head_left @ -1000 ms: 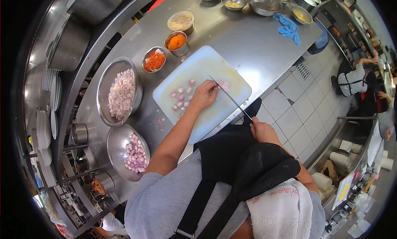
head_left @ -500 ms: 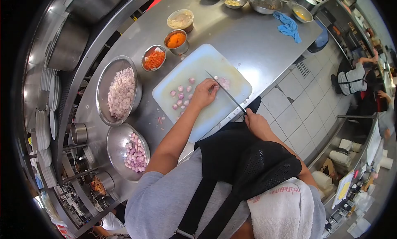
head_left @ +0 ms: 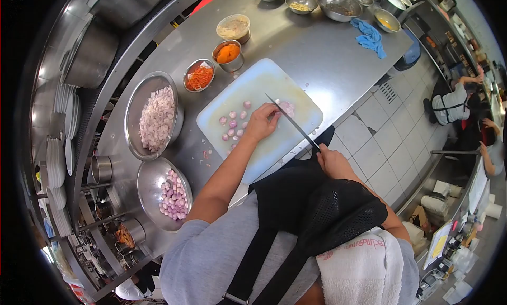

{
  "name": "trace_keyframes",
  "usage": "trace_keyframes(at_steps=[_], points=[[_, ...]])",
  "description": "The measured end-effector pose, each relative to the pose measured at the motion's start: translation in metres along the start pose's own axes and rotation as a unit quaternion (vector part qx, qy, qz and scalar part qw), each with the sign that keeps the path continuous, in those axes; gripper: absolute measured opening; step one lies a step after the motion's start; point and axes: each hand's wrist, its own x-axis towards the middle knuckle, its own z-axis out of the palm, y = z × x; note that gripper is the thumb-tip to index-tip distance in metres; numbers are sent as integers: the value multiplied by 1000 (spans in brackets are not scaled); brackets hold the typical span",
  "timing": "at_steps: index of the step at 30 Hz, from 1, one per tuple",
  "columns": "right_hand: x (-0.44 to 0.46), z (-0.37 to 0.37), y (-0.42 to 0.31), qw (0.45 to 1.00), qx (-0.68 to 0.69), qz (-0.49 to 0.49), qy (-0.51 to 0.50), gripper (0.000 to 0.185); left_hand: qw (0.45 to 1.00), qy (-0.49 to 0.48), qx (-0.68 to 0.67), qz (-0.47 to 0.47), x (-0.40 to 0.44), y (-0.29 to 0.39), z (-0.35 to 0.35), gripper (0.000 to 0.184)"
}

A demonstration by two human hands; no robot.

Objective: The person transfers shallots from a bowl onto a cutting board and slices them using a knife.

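My right hand [head_left: 336,162] is wrapped round the handle of a long kitchen knife [head_left: 294,123], whose blade slants across the white cutting board [head_left: 274,151]. My left hand [head_left: 262,122] rests on the board with its fingertips curled together against the blade's side. They pinch a shallot, mostly hidden by the fingers. Chopped shallot [head_left: 288,107] lies in a small pile just beyond the blade. Left of my left hand, several peeled shallots [head_left: 233,124] are scattered on the board.
On the steel table [head_left: 296,44], a bowl of chopped shallots [head_left: 178,107] and a bowl of whole shallots [head_left: 149,202] stand at left. Beyond the board are a cup of orange paste [head_left: 232,65], shredded carrot [head_left: 199,78], a plastic tub [head_left: 233,29] and a blue cloth [head_left: 369,38].
The view has shifted slightly. My right hand and the knife have moved a little, with the blade still beside my left fingertips. My left hand keeps its place on the board.
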Motion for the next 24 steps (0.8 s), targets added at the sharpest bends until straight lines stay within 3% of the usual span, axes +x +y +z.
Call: trace_keyframes(at_steps=[12, 14, 20, 24], points=[[29, 33, 20, 997, 65, -36, 5, 25, 999, 16, 14, 43, -4, -1, 5, 25], [31, 35, 25, 997, 70, -44, 6, 25, 1000, -8, 8, -27, -4, 0, 1, 27], [36, 23, 32, 994, 93, -55, -21, 26, 989, -45, 93, -105, -1, 1, -10, 27], [34, 15, 26, 993, 102, -42, -30, 26, 990, 2, 114, -86, 2, 1, -20, 25]])
